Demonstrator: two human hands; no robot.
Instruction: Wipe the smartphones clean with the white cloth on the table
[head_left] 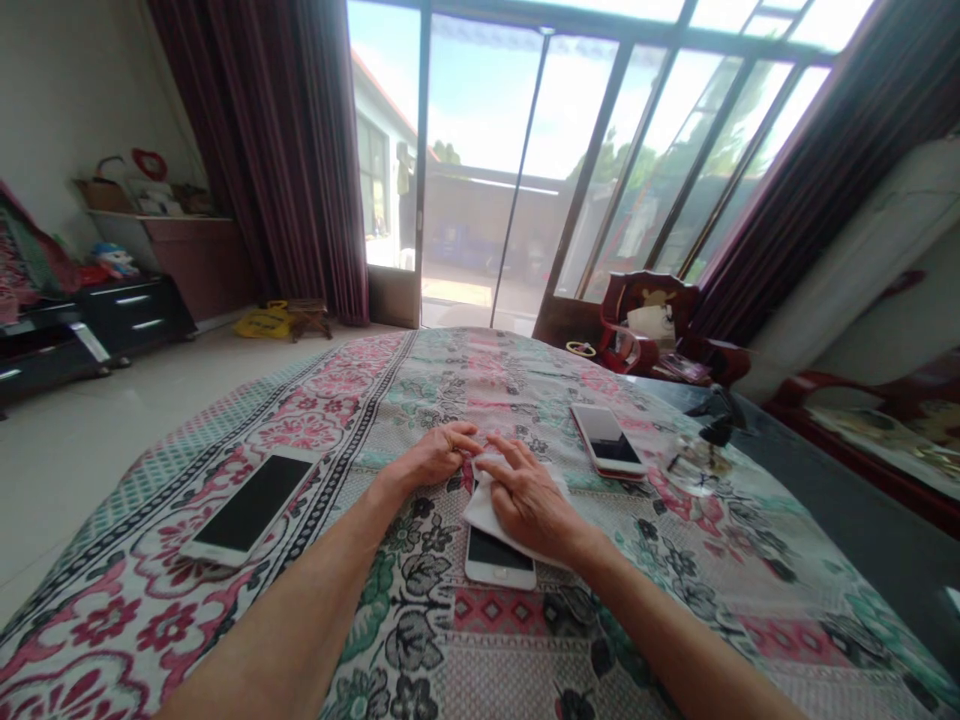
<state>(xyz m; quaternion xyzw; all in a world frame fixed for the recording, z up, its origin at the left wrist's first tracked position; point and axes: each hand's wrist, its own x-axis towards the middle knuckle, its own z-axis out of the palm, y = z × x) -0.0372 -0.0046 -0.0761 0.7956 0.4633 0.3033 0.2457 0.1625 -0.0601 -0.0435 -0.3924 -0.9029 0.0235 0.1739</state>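
Observation:
In the middle of the table lies a white smartphone (pixel 501 575) with a dark screen, its lower end toward me. My right hand (pixel 525 500) presses a folded white wipe (pixel 481 512) against its screen, covering most of the upper part. With fingers curled, my left hand (pixel 442 453) is at the phone's far left corner, seeming to steady it; the exact contact is partly hidden. Another white phone (pixel 251 505) rests face up to the left of my left forearm. To the right, beyond my right hand, is a third white phone (pixel 607 438) on a reddish case or cover.
A patterned cloth (pixel 300 405) covers the round table. Near its right side stand a clear glass dish (pixel 697 468) and a black object (pixel 720 420). Beyond are a wooden chair (pixel 652 320), glass doors (pixel 487 200), dark curtains (pixel 277 150) and a yellow bag (pixel 264 320) on the floor.

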